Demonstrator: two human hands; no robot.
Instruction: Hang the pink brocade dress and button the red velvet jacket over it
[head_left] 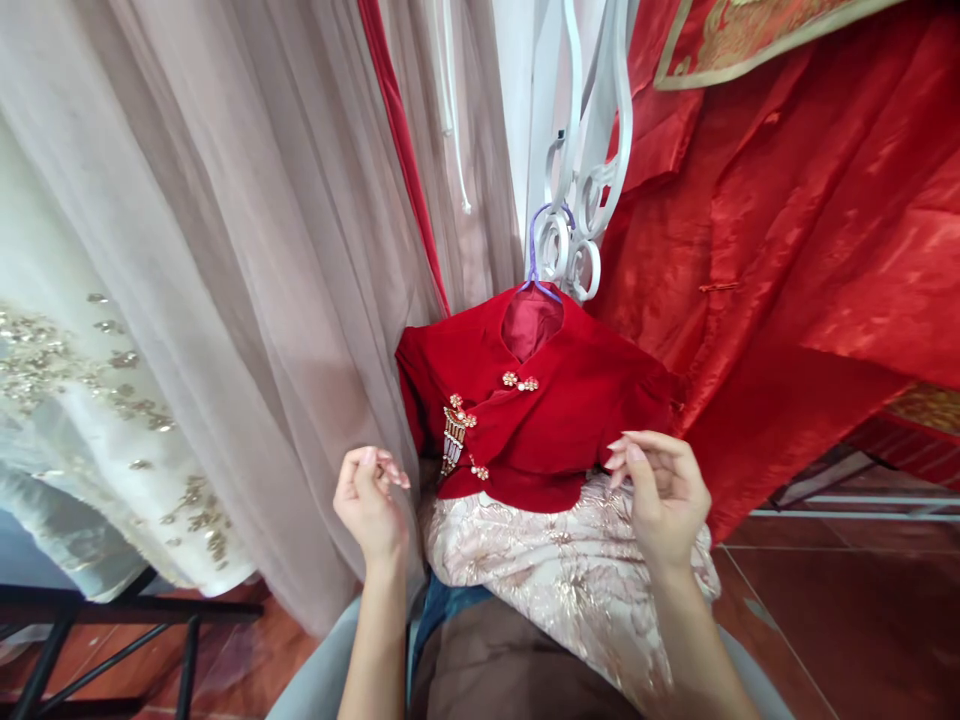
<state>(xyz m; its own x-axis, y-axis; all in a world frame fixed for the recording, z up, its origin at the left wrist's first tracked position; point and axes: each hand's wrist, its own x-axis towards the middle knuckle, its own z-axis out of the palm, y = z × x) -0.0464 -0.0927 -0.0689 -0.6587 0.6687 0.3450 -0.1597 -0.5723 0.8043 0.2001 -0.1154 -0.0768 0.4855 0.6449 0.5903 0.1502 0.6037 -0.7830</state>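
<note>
A short red velvet jacket [555, 430] hangs in front of me on a purple hanger [533, 245]. Beaded flower fastenings [520, 381] sit below its collar, and a beaded tassel ornament [454, 435] lies on the left of its front. My left hand [373, 505] is beside the jacket's lower left, its fingers loosely curled and apart, holding nothing visible. Near the lower right hem is my right hand [666, 495], also loosely bent with thumb and fingers apart. Under the jacket, a pale pink and gold brocade fabric [555, 560] spreads down over my lap.
The hanger hooks onto a white scrolled metal stand [592, 190]. Dusty pink sheer drapes [262, 250] and a white gown with gold sequins [112, 400] hang at left. Red satin garments [787, 250] fill the right. A black metal frame [187, 640] stands on the reddish tiled floor [847, 610].
</note>
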